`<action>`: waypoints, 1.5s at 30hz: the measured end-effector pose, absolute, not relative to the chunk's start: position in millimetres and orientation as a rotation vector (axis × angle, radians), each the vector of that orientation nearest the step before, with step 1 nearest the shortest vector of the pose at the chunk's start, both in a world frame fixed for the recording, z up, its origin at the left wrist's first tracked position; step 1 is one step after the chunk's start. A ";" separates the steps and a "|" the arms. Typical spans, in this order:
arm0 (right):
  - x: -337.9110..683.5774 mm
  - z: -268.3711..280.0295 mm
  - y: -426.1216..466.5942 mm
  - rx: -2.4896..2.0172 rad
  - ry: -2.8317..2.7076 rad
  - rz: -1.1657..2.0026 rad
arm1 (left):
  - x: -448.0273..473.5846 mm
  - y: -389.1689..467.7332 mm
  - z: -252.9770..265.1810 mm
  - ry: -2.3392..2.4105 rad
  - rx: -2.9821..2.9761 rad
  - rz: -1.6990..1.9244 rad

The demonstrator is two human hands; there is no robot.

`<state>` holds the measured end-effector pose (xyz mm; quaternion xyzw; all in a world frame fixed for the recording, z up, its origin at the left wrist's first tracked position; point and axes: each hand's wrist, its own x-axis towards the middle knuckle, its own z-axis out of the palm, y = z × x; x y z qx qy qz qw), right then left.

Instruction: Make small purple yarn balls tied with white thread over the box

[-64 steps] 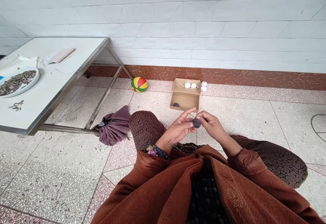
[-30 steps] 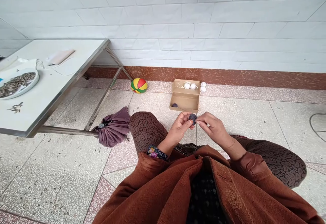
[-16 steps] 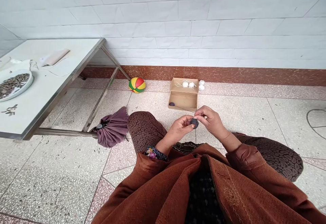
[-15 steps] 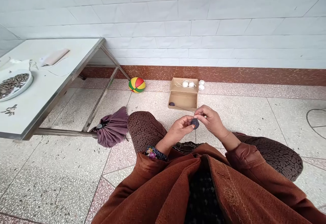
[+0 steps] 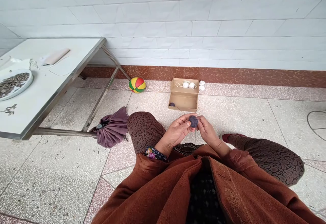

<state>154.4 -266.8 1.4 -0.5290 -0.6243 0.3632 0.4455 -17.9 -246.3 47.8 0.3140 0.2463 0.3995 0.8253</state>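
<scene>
Between my two hands is a small ball of dark grey-purple yarn (image 5: 193, 121). My left hand (image 5: 178, 130) grips it from the left, thumb in front. On its right side, my right hand (image 5: 206, 130) has its fingers closed against the ball; whether they also pinch the strand I cannot tell. A thin dark strand runs from near my hands to the open cardboard box (image 5: 188, 102). In the box's left corner lies a second dark yarn ball (image 5: 172, 104).
Two white yarn balls (image 5: 188, 85) rest at the box's lid, with more white balls (image 5: 202, 85) beside it. A colourful ball (image 5: 137, 85) and a purple cloth bag (image 5: 112, 127) are to the left. A table (image 5: 84, 55) bears a dish (image 5: 32, 81) of seeds or husks.
My right hand has come down from above the yarn ball to its right side. The ball has risen slightly and shows more fully. A red shoe now shows by the right leg.
</scene>
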 end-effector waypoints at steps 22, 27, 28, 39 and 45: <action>175.9 65.3 -269.9 -0.916 -1.921 0.751 | -25.9 -241.2 39.1 0.862 1.140 1.001; 181.7 76.4 -250.6 -1.008 -1.842 0.607 | -22.2 -243.5 38.6 0.727 0.948 0.945; 181.2 77.7 -248.3 -1.013 -1.844 0.592 | -21.0 -243.4 38.4 0.714 0.897 0.961; 182.9 52.0 -268.9 -1.002 -2.044 0.718 | -36.5 -229.2 40.6 0.686 0.324 1.112; 184.1 68.7 -275.0 -0.981 -2.013 0.673 | -35.1 -234.2 42.1 0.725 0.594 1.066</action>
